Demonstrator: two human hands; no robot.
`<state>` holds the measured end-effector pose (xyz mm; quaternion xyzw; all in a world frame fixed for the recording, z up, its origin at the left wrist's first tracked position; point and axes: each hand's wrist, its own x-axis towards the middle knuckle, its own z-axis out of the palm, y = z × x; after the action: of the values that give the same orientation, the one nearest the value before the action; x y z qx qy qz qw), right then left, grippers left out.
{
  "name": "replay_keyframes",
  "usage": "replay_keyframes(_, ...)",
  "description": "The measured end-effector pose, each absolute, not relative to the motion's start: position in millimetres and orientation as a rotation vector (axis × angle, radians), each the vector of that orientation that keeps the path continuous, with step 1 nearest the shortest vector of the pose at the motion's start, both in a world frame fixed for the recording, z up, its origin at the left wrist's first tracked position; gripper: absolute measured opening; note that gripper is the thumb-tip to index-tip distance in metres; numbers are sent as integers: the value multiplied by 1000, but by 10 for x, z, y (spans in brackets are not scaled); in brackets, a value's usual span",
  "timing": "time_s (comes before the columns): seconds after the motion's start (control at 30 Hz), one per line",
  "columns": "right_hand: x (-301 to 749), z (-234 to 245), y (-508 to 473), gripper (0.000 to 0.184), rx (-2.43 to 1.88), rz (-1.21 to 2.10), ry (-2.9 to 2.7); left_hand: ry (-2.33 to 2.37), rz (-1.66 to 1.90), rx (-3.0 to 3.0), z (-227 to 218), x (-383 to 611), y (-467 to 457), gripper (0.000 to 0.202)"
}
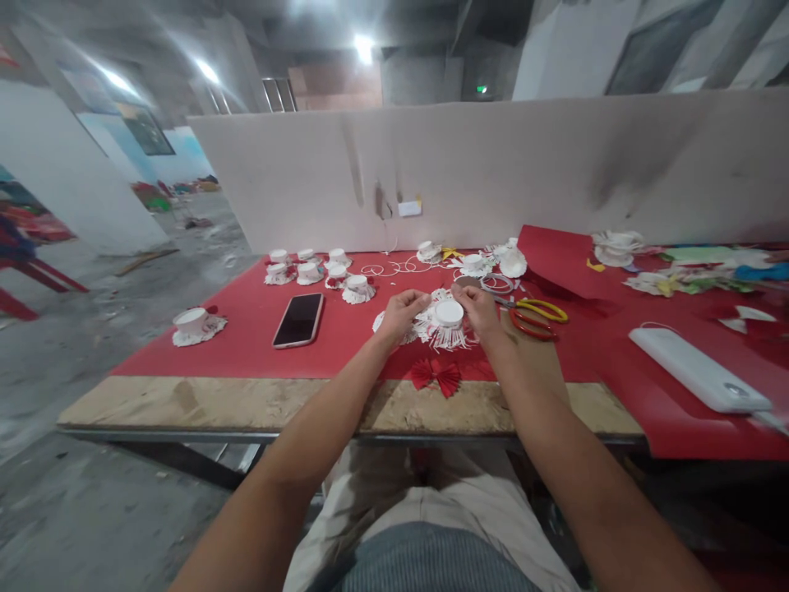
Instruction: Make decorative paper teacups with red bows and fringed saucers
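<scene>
A white cup-shaped paper piece [449, 312] with a fringed, cut-paper skirt sits between my hands, its round flat end up. My left hand [403, 312] pinches the fringe on its left side, fingers closed. My right hand [477, 306] is closed at the far right edge of the same fringe; the fingertips are partly hidden. More white fringed paper lies under my left hand. Just in front, near the table edge, lies a pleated red paper bow [436, 376]. Scissors with yellow and red handles [537, 316] rest right of my right hand.
Several similar white paper pieces [358, 286] stand at the back left, and one [192, 322] alone at far left. A phone [299, 321] lies left of my hands. White string [394, 267], a white power bank [699, 368] and paper scraps [684, 279] lie on the red-covered table [234, 345].
</scene>
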<state>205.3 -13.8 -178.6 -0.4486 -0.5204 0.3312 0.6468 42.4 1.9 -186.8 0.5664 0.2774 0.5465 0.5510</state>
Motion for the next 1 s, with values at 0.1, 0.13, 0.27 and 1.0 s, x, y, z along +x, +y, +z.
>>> replay_keyframes(0.1,2082,-1798,-106,45,-1032,715,-1157,658,1367,1262,-1864,405,56,30)
replay_keyframes(0.13,2102,-1793,-103,45,-1037,716,-1152,658,1409,1223,-1855,386,78,29)
replay_keyframes(0.27,2191,-1710,-181,46,-1054,801,-1256,637,1608,1049,-1791,227,207,27)
replay_keyframes(1.0,2572,-947,125,21,-1873,-145,-1771,485,1594,761,-1763,72,219,26)
